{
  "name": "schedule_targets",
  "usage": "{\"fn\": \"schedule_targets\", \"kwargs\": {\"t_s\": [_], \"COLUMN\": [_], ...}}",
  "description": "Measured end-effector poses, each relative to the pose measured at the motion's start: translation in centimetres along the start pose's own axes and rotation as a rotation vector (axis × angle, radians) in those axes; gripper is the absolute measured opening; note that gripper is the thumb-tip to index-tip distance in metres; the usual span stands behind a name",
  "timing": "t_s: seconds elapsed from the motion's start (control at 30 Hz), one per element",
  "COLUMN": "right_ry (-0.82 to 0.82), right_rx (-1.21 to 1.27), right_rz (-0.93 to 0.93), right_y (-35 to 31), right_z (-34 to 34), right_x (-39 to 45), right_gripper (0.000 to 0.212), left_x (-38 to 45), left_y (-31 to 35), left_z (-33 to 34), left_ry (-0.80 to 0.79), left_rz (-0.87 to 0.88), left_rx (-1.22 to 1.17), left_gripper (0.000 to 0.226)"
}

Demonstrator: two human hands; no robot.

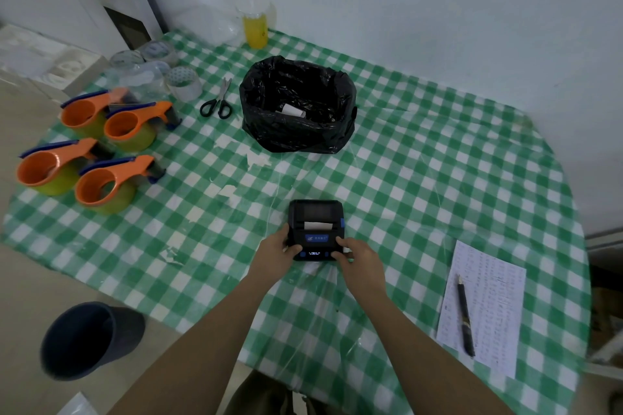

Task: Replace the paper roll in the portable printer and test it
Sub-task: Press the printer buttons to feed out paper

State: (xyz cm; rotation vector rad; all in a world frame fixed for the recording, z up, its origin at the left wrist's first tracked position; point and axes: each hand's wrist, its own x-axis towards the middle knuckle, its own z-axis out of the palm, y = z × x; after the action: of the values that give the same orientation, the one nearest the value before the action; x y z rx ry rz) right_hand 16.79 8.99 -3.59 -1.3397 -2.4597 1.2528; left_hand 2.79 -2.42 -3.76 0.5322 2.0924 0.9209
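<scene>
While both hands [323,251] grip the printer [316,227] with paper [318,225] apparently feeding out, brace left, press 1 button lightly.

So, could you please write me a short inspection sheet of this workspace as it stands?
Surface: green checked tablecloth, worn patches.
Job's things: portable printer, paper showing at its slot; white roll in black bag.
Clutter: four tape dispensers, scissors, tape rolls, yellow drink, printed sheet, pen.
Grippers: left hand and right hand hold the printer.
Cables: nothing seen.
Surroundings: bin on floor.
</scene>
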Motion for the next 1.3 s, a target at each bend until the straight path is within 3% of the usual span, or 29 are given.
{"fn": "schedule_targets", "kwargs": {"t_s": [0.37, 1.3], "right_ry": [0.003, 0.018], "right_rx": [0.003, 0.020], "right_rz": [0.009, -0.001], "right_y": [-0.04, -0.05], "right_z": [0.06, 0.10], "right_x": [-0.04, -0.15], "right_gripper": [0.030, 0.029], "left_x": [0.00, 0.24], "left_y": [-0.11, -0.50], "left_z": [0.13, 0.10], "left_ry": [0.015, 0.002], "left_rz": [0.046, -0.004], "left_rx": [0.005, 0.010], "left_gripper": [0.051, 0.061]}}
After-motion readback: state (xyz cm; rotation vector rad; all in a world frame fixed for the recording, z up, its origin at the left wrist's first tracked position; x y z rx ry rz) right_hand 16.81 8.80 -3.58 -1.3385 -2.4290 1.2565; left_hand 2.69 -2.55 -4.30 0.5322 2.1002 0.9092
